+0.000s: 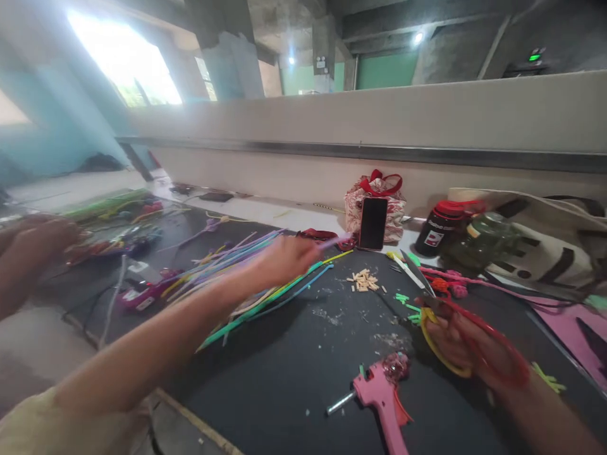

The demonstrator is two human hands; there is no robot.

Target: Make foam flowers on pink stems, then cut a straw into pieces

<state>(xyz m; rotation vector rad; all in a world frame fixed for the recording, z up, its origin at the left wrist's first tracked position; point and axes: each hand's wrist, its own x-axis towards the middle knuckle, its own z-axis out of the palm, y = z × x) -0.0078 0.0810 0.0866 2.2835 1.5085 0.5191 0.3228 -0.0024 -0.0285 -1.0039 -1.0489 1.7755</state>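
Observation:
My left hand (289, 258) is closed on a pale purple stick (336, 241), above a bundle of coloured fuzzy stems (256, 303). At the right, my right hand (462, 341) has its fingers in the handles of scissors (496, 338), one handle red and one yellow. The blades point up and left. Short green pieces (408, 306) lie by the blades. Small beige pieces (364, 280) are heaped on the dark table (284, 385) between the hands. A pink glue gun (383, 395) lies nearer to me.
A phone (373, 223) leans against a patterned bag (353, 199). Behind the scissors stand a dark bottle (439, 229) and a greenish bottle (478, 240). Another person's hands (42, 237) are at the far left. A magenta glue gun (145, 294) lies left of the stems.

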